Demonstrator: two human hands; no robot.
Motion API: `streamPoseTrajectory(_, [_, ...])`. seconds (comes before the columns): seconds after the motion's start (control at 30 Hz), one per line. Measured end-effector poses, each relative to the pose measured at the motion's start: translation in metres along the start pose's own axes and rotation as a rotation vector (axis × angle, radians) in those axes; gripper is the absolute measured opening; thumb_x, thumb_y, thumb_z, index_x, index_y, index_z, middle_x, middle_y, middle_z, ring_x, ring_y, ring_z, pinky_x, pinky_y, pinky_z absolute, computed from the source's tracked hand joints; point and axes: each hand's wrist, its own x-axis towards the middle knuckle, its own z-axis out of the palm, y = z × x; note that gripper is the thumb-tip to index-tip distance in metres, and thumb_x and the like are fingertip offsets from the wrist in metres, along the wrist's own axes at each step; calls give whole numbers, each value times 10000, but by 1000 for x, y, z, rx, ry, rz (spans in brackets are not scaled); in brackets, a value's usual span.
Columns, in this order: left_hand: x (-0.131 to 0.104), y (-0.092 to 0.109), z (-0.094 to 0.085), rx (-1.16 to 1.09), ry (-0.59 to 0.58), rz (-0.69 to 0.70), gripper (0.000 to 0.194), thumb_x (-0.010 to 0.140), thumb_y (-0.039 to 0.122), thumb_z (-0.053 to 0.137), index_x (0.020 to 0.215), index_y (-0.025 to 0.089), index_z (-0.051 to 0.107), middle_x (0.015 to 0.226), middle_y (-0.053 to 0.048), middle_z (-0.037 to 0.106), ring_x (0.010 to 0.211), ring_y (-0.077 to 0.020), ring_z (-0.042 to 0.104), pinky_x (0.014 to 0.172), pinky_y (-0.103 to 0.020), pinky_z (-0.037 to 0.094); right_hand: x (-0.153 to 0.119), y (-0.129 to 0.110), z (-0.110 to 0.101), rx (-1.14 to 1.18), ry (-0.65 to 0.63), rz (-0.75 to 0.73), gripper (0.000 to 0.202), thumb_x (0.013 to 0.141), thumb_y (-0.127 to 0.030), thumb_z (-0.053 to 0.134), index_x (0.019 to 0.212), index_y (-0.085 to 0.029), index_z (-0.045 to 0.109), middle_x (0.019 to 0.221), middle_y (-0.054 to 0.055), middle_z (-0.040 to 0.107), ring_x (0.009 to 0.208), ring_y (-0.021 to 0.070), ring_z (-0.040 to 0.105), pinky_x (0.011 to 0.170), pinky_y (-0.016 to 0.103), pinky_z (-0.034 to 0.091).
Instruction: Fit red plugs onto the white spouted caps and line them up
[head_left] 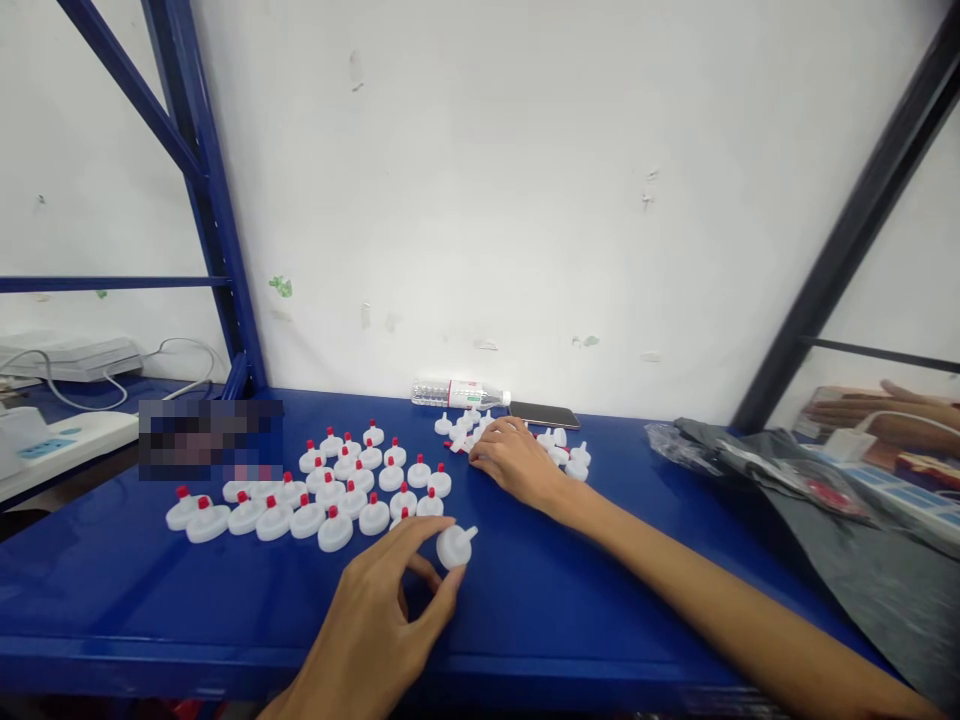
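My left hand (pixel 375 610) pinches a white plastic nozzle cap (pixel 453 548) between thumb and fingers near the front of the blue table; its thin spout points up and right, with no red tip on it. Farther back, my right hand (pixel 514 460) reaches into a pile of loose white nozzle caps (pixel 465 425) and small red tips. Its fingers are bent down together among them, and what they grip is hidden. To the left stand many white caps with red tips (pixel 334 530), upright in loose rows, flat side down.
Behind the pile lie a clear plastic bottle (pixel 461 394) and a dark phone (pixel 544 414). Grey plastic bags (pixel 787 490) cover the right side. Power strips (pixel 67 445) sit at both ends. Blue posts (pixel 202 200) rise at the back left. Another person's hand (pixel 885 405) shows at far right.
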Motion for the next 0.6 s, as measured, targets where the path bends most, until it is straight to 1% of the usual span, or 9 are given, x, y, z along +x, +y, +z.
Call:
streamPoseTrajectory(0.13, [0,0,0,21,-5,6,287,935,344,634,1210,265,661,762,37,731,545,-114,682,386,-179,452,-1,2,0,15,19,-29,118,995,-185,619,968,-191,733,983,62,773,1072,248,617,1023,418,357])
streamPoseTrajectory(0.23, [0,-1,1,32,-6,17,290,939,348,629,1214,261,664,787,32,741,547,-112,678,404,-181,469,-2,4,3,30,39,-42,138,995,-150,607,1038,-200,728,996,66,771,1088,246,619,1039,428,359])
streamPoseTrajectory(0.3, [0,-2,1,34,-12,14,298,939,352,630,1221,259,663,788,30,744,573,-119,691,411,-181,475,-2,4,2,38,53,-42,152,986,-144,620,1082,-200,724,1009,71,771,1108,252,619,1038,436,369])
streamPoseTrajectory(0.37, [1,-2,1,33,-17,4,305,938,357,631,1225,259,663,772,34,744,570,-120,689,414,-181,478,-1,3,-3,101,91,-21,147,966,-150,656,1083,-201,731,1021,71,774,1112,258,624,1022,440,390])
streamPoseTrajectory(0.43, [1,-2,0,34,-19,-9,301,935,363,632,1215,258,669,753,41,743,529,-114,667,404,-184,469,-3,-2,-14,272,156,29,126,942,-174,701,1051,-215,750,1003,53,781,1063,247,648,979,421,428])
streamPoseTrajectory(0.5, [2,-1,-1,27,-12,-20,299,929,361,632,1203,252,678,746,41,747,499,-111,653,392,-188,460,-6,-11,-30,541,186,84,92,918,-233,742,1005,-233,773,974,30,788,987,222,679,922,382,470])
streamPoseTrajectory(0.53, [2,-1,-1,23,-6,-26,298,925,361,632,1195,246,684,743,39,750,489,-112,649,388,-190,457,-8,-16,-39,682,167,99,88,911,-271,752,988,-240,782,970,21,790,961,209,692,899,361,488])
streamPoseTrajectory(0.6, [2,1,-1,14,6,-45,300,920,363,630,1182,234,699,734,35,754,445,-108,622,379,-197,453,-14,-26,-52,919,65,101,100,889,-325,773,939,-244,801,956,12,792,926,193,708,866,329,507])
